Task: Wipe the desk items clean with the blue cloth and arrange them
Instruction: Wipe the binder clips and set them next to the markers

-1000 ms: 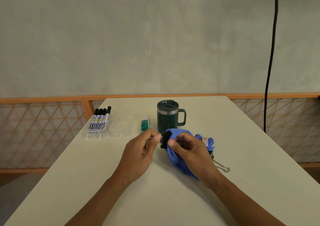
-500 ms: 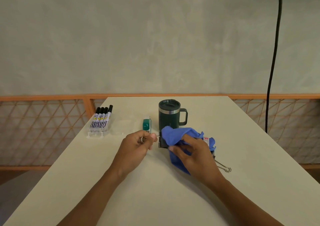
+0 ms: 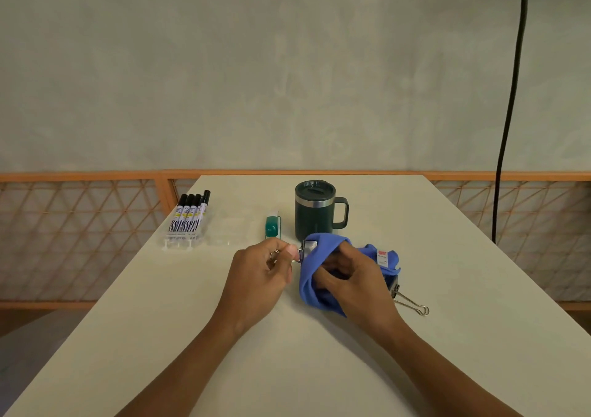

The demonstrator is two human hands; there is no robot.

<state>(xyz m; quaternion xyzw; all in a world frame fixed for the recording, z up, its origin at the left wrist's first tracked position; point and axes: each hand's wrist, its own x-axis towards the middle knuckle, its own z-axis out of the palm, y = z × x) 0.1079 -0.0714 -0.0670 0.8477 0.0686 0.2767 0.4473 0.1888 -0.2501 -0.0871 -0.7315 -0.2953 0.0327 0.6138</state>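
Observation:
My left hand (image 3: 262, 272) pinches the wire handles of a black binder clip (image 3: 307, 246) just in front of the mug. My right hand (image 3: 355, 280) grips the blue cloth (image 3: 315, 264), which is draped over most of that clip's body. A second binder clip (image 3: 407, 301) lies on the table to the right, its black body partly under the cloth and its wire handles pointing right. Behind the hands stand a dark green lidded mug (image 3: 315, 208) and a small green eraser (image 3: 272, 226).
A clear pack of several black markers (image 3: 188, 220) lies at the table's (image 3: 287, 368) back left. An orange lattice railing (image 3: 80, 240) runs behind and beside the table. A black cable (image 3: 508, 106) hangs down the wall at right.
The cloth has been pulled further over the clip, covering more of its black body. Both hands stay close together in front of the mug, and the other items have not moved.

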